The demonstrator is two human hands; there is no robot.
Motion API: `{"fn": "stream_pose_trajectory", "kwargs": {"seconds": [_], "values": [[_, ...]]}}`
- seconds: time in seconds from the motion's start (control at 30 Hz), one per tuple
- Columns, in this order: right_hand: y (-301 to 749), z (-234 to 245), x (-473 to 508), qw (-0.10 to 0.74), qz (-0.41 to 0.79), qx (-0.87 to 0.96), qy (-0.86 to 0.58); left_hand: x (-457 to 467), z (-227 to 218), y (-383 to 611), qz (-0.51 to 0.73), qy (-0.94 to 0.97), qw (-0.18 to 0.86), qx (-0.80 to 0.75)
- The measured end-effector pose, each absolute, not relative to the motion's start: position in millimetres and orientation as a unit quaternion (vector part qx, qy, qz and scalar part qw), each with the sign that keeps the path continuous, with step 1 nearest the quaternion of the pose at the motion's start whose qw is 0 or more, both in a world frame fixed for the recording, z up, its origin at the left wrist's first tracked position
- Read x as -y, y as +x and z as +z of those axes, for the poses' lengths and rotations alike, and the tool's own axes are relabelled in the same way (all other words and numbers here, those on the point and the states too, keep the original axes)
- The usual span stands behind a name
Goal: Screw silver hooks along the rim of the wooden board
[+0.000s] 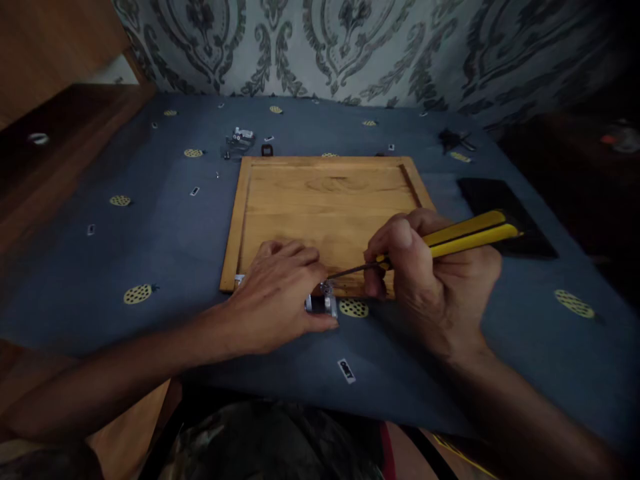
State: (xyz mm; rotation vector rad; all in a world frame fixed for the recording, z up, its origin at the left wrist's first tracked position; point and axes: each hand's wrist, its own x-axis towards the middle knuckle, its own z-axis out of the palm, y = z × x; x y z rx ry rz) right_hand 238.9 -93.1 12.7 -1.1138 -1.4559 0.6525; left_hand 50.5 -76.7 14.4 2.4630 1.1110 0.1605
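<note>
A framed wooden cabinet door (pixel 320 207) lies flat on the blue cloth. At its near edge is a metal hinge (pixel 327 303), partly covered by my left hand (pixel 280 293). That hand holds the hinge, thumb against its outer end and fingers resting over the door. My right hand (pixel 435 280) is closed around the yellow-and-black handle of a screwdriver (pixel 470 233). The screwdriver's shaft slants left and its tip meets the hinge area; the screw head is too small to make out. Another bit of metal (pixel 239 279) shows at the door's near left corner.
Loose metal hardware (pixel 241 138) and a small dark square frame (pixel 267 151) lie beyond the door. To the right are a flat black object (pixel 505 217) and a small black item (pixel 456 140). Patterned fabric or wallpaper (pixel 345 47) rises behind; wooden furniture (pixel 60 53) stands left.
</note>
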Motion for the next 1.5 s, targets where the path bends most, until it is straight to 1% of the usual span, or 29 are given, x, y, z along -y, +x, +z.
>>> {"fn": "stream_pose_trajectory", "kwargs": {"seconds": [0.2, 0.53, 0.6, 0.73, 0.83, 0.97, 1.07, 1.17, 1.37, 1.5], "values": [[238, 15, 92, 0.564, 0.278, 0.624, -0.464, 77, 16, 51, 0.045, 0.887, 0.218, -0.404], [240, 19, 94, 0.53, 0.268, 0.659, -0.462, 78, 12, 50, 0.071, 0.89, 0.214, -0.396], [241, 25, 91, 0.507, 0.298, 0.667, -0.458, 78, 12, 50, 0.071, 0.89, 0.213, -0.396], [244, 38, 86, 0.453, 0.393, 0.674, -0.431, 77, 11, 50, 0.075, 0.894, 0.21, -0.39], [246, 41, 86, 0.429, 0.456, 0.639, -0.447, 78, 11, 50, 0.072, 0.893, 0.216, -0.389], [248, 36, 88, 0.468, 0.499, 0.574, -0.45, 78, 11, 50, 0.074, 0.893, 0.214, -0.39], [251, 31, 90, 0.486, 0.51, 0.566, -0.428, 78, 12, 50, 0.072, 0.893, 0.21, -0.392], [252, 29, 93, 0.488, 0.487, 0.572, -0.444, 78, 14, 51, 0.07, 0.89, 0.217, -0.394], [249, 29, 93, 0.515, 0.383, 0.606, -0.469, 77, 15, 52, 0.058, 0.886, 0.226, -0.4], [246, 23, 90, 0.534, 0.394, 0.587, -0.464, 78, 12, 51, 0.072, 0.887, 0.221, -0.399]]}}
